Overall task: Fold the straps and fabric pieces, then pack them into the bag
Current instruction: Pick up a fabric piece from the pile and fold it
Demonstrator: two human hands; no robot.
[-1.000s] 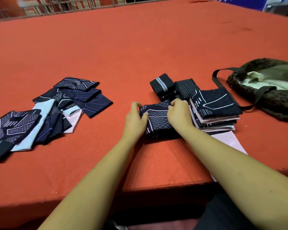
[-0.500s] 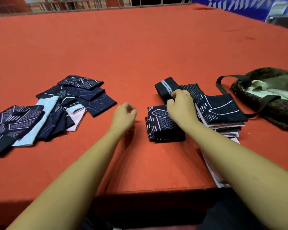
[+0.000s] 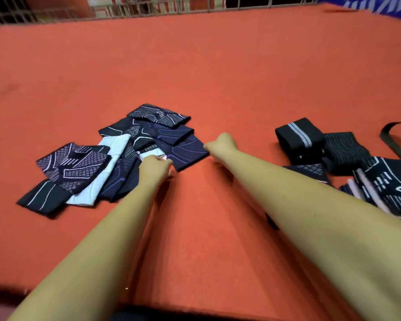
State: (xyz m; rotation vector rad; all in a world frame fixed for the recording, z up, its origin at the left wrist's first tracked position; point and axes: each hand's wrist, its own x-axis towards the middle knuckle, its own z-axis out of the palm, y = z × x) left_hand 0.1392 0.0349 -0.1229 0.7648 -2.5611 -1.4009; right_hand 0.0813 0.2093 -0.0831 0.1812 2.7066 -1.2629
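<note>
A loose pile of dark patterned and pale fabric pieces lies left of centre on the red table. Its rightmost piece is a navy fabric piece. My right hand has curled fingers at that piece's right corner. My left hand pinches at its near-left edge, beside a pale piece. At the right sit a rolled black strap with a grey stripe, a dark striped folded piece and a stack of folded pieces. The bag is out of frame except its black handle.
Another folded dark piece lies partly hidden behind my right forearm. The table's near edge runs along the bottom of the view. A railing stands beyond the far edge.
Both hands left the folded piece by the right stack and moved left to the loose pile. The view swung left, so the bag dropped out of frame.
</note>
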